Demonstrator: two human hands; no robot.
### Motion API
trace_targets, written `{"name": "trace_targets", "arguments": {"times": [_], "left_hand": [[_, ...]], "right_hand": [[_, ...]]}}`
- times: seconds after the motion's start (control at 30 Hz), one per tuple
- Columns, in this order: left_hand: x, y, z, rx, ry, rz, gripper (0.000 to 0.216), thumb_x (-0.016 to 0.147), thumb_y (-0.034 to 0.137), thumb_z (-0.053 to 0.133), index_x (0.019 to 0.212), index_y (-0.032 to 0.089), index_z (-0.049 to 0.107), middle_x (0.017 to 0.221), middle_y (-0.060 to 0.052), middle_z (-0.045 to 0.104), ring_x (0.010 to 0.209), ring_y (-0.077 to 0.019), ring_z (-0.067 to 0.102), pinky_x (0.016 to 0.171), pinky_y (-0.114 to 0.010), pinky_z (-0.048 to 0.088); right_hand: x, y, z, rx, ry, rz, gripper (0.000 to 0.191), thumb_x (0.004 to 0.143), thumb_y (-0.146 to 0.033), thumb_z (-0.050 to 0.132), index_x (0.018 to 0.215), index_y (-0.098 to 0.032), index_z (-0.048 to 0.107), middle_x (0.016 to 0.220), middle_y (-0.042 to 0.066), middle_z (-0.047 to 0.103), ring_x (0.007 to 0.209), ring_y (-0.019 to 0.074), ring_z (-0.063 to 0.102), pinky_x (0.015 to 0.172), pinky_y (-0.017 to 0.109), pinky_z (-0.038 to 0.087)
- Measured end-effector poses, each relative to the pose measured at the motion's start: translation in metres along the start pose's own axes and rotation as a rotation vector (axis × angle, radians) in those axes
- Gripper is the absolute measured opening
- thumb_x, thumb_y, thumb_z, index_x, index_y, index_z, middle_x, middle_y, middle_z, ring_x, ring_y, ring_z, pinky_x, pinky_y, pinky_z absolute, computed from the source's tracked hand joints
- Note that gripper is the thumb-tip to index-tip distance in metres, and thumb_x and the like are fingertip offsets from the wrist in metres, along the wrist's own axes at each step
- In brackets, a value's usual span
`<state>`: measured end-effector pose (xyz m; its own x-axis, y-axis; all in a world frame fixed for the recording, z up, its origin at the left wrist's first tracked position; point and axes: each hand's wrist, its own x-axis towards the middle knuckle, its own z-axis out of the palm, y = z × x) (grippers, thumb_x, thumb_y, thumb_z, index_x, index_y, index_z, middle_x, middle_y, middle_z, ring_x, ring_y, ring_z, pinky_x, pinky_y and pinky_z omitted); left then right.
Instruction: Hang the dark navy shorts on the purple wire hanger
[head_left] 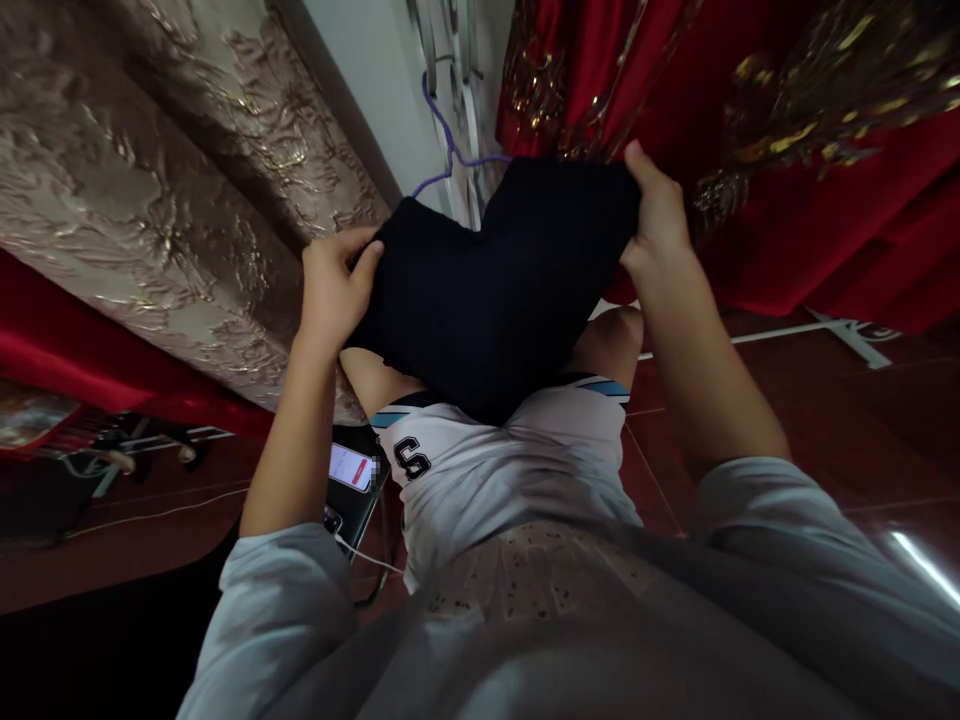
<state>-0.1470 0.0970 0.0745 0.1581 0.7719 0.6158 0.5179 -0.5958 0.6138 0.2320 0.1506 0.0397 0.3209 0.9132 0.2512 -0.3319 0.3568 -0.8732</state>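
L hand (334, 285) & R hand (661, 215) each have grip pinched on dark garment (499, 285), opposite edges; uneven tug could prob slip it off purple hanger (451, 152) imo.

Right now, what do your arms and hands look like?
The left hand and right hand wear no gloves, and I see no watch or bracelet on either wrist. The left sleeve and right sleeve are loose, short and grey-blue, ending near the elbows. I see no markings on them.
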Motion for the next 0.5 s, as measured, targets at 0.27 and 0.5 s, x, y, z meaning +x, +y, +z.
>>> {"name": "trace_targets", "arguments": {"times": [0.27,0.5], "left_hand": [[-0.002,-0.001,-0.01,0.135,0.058,0.048,0.019,0.096,0.033,0.065,0.098,0.018,0.076,0.093,-0.005,0.074,0.093,-0.0252,0.07,0.095,-0.036,0.055],[-0.014,-0.029,-0.031,0.26,0.19,-0.016,0.013,0.095,0.026,0.061,0.088,0.018,0.069,0.079,-0.001,0.065,0.084,-0.0213,0.067,0.082,-0.032,0.053]], "right_hand": [[0.014,-0.02,0.017,0.009,0.011,0.031,0.036,0.071,-0.053,0.082,0.073,-0.028,0.056,0.07,0.001,0.061,0.085,0.0187,0.056,0.085,0.038,0.051],[-0.005,-0.049,0.052,-0.162,-0.459,-0.025,0.044,0.063,-0.078,0.077,0.07,-0.039,0.059,0.07,0.006,0.064,0.108,0.0309,0.055,0.085,0.044,0.047]]}}
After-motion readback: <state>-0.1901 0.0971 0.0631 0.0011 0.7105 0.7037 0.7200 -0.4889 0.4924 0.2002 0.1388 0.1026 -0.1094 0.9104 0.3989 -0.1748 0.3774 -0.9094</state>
